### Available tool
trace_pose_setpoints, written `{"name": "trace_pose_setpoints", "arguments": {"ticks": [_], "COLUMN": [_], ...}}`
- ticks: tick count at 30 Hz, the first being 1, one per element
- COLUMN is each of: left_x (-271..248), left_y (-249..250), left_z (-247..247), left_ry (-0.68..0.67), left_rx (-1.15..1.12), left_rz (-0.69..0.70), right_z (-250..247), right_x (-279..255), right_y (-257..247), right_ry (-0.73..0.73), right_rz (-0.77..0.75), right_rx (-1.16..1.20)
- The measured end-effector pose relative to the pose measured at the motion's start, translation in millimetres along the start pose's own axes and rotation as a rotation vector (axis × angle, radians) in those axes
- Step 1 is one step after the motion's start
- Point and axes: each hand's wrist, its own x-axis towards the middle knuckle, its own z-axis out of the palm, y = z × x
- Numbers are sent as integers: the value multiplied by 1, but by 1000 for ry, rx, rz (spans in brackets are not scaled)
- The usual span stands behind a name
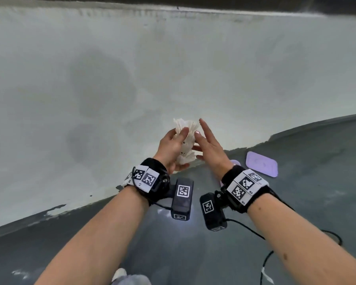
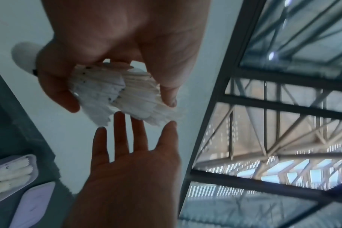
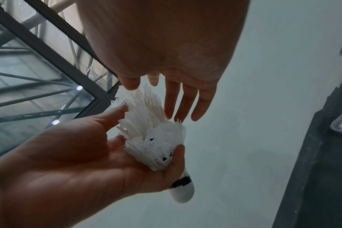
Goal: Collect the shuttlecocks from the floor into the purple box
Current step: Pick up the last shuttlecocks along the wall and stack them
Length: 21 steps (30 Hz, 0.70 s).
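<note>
A stack of nested white feather shuttlecocks [image 1: 186, 141] is held upright in front of me by my left hand [image 1: 180, 146], thumb and fingers curled round the feather skirts. The stack's white cork [image 3: 182, 192] pokes out below the little finger. My right hand [image 1: 202, 138] is beside the stack with fingers straight and spread, fingertips at the feather tips [image 3: 146, 98], gripping nothing. The purple box [image 2: 32, 165] lies on the dark floor with several shuttlecocks in it. In the head view my right wrist hides most of it.
The purple lid [image 1: 261, 164] lies flat on the dark grey floor to the right of the box. A pale green court floor [image 1: 132, 79] spreads ahead. A black cable [image 1: 265, 262] trails at the lower right. My shoe [image 1: 119, 274] shows at the bottom.
</note>
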Motion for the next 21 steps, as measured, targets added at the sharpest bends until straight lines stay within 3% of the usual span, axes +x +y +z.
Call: {"name": "trace_pose_setpoints", "arguments": {"ticks": [9,15,21], "left_x": [64,171,274], "left_y": [-25,-50,-75], "left_z": [157,254,329], "left_ry": [-155,-249,-288], "left_rx": [108,156,154], "left_rz": [-93,-145,-278], "right_z": [-151,-267,-360], "right_x": [14,85,166], "right_y": [33,77,132], "right_ry": [69,83,103], "right_rz": [69,121,215], "right_rx": [137,226,97]}}
